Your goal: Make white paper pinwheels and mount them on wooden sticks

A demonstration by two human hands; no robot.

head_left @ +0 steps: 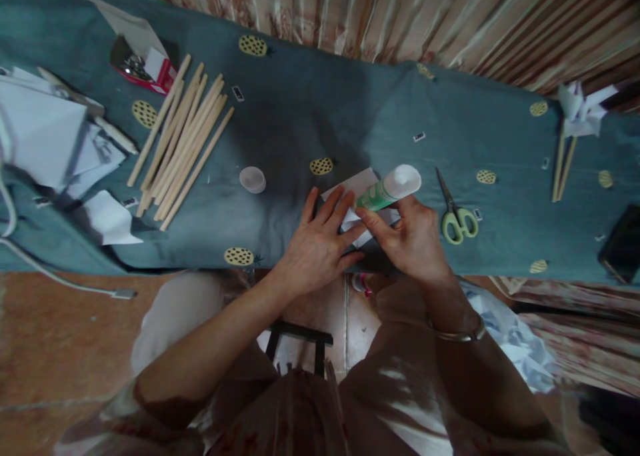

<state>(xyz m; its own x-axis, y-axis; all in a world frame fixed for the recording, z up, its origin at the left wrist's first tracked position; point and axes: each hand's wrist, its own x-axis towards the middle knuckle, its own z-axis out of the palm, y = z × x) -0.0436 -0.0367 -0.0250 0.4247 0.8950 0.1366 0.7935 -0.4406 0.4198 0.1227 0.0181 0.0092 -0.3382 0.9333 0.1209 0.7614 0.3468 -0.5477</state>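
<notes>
My right hand (413,239) is closed around a green and white glue stick (381,193), tilted with its lower end against a piece of white paper (360,181). Fingers spread, my left hand (323,246) lies flat on that paper and presses it to the table. Parts of the paper are hidden under both hands. The white glue stick cap (253,179) stands by itself to the left. Just right of my right hand lies a pair of scissors (456,216) with light green handles.
Several wooden sticks (185,143) lie left of the cap. Beyond them are a red box (150,69) of small metal pieces and stacked white paper (40,133). A paper pinwheel (583,109) on sticks lies far right, near a dark phone-like object (623,243). A white cable (60,279) hangs over the front edge.
</notes>
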